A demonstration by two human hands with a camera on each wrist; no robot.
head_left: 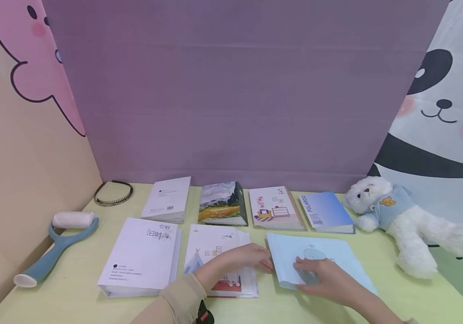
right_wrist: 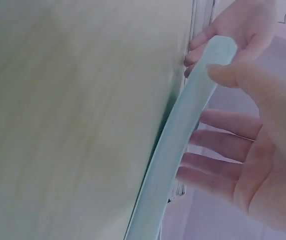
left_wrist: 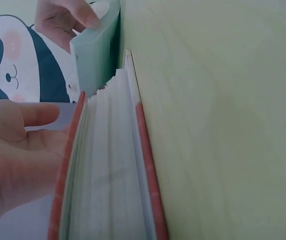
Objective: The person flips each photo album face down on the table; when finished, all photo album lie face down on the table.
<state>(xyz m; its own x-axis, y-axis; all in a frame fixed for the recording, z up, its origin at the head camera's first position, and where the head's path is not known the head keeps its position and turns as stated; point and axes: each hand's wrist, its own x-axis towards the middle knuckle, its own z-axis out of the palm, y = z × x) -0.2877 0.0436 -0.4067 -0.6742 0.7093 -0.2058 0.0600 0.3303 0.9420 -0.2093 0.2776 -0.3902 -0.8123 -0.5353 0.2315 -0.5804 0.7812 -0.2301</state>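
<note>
Front right of the table, light-blue book: positioned under the right hand; cover bears a thin outline drawing and print too small to read.
Right hand: fingers extended across the light-blue cover, thumb against the narrow near edge.
Left hand: fingers loosely bent, gripping nothing, at the left edge of the light-blue book; contact cannot be determined.
Tent-print book: front centre, partly hidden by the left forearm; heading illegible. Left wrist view shows red-edged covers enclosing a thick block of white pages with uneven edges.
White book: front left; large characters "你好", second line ending "时光"; small lines at lower left illegible.
Lint roller: left side; blue handle, white roll.
Plush bear: lying at right; white fur, blue shirt, brown animal-face patch.
Blue book: back row, right; marked "POLAROID", barcode below.
Room-print book: next to the left; armchair and cabinet drawing.
Landscape-print book: next again; painted field, trees, cloudy sky.
Barcode book: white, back row, left end; fine print illegible.
Hair band: back left corner; dark, toothed.
Backdrop: purple sheet behind the table.
Panda print: right wall.
</note>
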